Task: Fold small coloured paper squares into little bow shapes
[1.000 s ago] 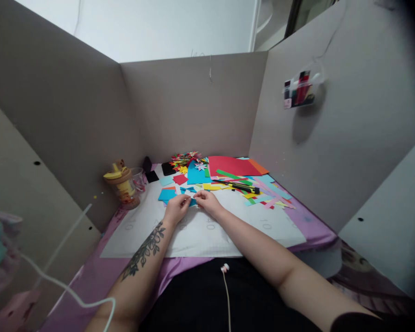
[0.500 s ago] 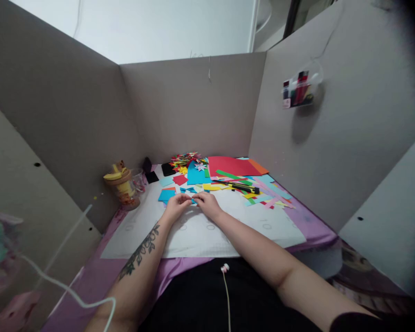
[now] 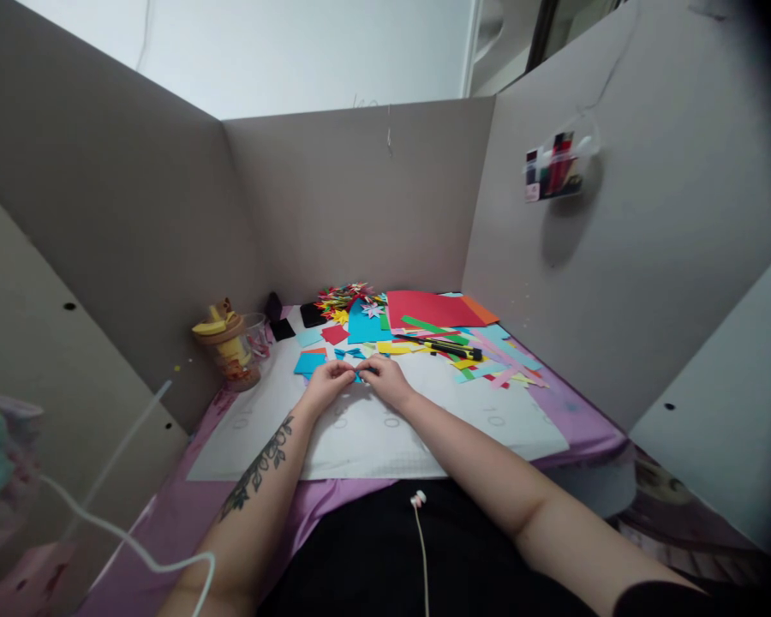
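Observation:
Between my fingertips is a small piece of blue paper, mostly covered by the fingers. My left hand pinches it from the left, my right hand from the right, the two nearly touching above the white sheet. Just beyond them lie small folded blue paper pieces. A stack of blue paper squares is beside my left hand. Past my right hand rests a black and yellow utility knife among coloured paper strips.
Large red paper and a blue sheet lie at the back, near a pile of folded paper stars. A lidded cup and a clear cup stand at left. Grey panels surround the table.
Both hands stay in nearly the same place. My right fingers have shifted slightly, and a little more of the blue paper shows beneath the fingertips.

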A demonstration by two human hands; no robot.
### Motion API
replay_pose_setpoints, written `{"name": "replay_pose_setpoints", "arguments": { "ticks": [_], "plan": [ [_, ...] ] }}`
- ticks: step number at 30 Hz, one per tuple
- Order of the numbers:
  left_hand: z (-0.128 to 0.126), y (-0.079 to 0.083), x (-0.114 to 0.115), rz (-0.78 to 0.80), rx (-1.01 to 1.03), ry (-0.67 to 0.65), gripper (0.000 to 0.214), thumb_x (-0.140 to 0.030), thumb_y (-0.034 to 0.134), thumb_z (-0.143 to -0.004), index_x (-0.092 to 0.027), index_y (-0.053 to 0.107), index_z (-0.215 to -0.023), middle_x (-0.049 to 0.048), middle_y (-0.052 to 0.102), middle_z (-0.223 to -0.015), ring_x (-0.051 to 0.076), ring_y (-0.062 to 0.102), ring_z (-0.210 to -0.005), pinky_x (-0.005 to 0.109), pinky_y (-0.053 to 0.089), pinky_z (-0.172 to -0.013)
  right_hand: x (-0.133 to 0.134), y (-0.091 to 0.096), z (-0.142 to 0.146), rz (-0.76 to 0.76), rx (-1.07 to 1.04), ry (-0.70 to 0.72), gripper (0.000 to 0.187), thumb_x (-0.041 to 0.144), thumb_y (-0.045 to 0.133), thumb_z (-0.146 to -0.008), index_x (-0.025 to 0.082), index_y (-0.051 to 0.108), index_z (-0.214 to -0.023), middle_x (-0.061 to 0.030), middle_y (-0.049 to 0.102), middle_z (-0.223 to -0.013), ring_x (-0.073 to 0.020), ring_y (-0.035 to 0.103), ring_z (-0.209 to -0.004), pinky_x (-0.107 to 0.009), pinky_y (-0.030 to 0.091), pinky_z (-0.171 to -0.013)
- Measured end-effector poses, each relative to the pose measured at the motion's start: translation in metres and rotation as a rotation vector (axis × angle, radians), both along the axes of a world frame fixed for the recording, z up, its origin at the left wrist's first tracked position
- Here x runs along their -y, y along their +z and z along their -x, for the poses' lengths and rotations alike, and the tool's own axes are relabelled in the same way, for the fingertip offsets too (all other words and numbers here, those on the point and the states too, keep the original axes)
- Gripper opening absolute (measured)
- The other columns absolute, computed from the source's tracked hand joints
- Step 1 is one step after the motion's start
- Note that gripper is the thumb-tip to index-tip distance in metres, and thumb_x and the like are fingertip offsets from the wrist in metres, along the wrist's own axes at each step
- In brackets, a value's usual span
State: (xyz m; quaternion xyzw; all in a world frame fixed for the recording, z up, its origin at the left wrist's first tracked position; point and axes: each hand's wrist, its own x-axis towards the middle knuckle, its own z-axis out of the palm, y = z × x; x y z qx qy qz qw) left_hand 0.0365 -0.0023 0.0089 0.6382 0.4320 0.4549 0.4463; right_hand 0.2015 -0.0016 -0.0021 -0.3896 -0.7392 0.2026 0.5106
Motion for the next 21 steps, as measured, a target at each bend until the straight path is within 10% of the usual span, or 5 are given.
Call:
{"name": "replay_pose_setpoints", "arguments": {
  "ticks": [21],
  "plan": [
    [0.002, -0.0029, -0.0001, 0.014, -0.02, -0.068, 0.033, -0.037, 0.071, -0.064, -0.012, 0.066, -0.085, 0.0046, 0.068, -0.074, 0.012, 0.058, -0.06, 0.022, 0.044, -0.056, -0.0006, 0.0004, -0.0011, -0.009, 0.033, 0.01, 0.01, 0.015, 0.053, -0.074, 0.018, 0.06, -0.067, -0.0004, 0.059, -0.07, -0.0143, 0.053, -0.072, -0.025, 0.038, -0.067]
  ]
}}
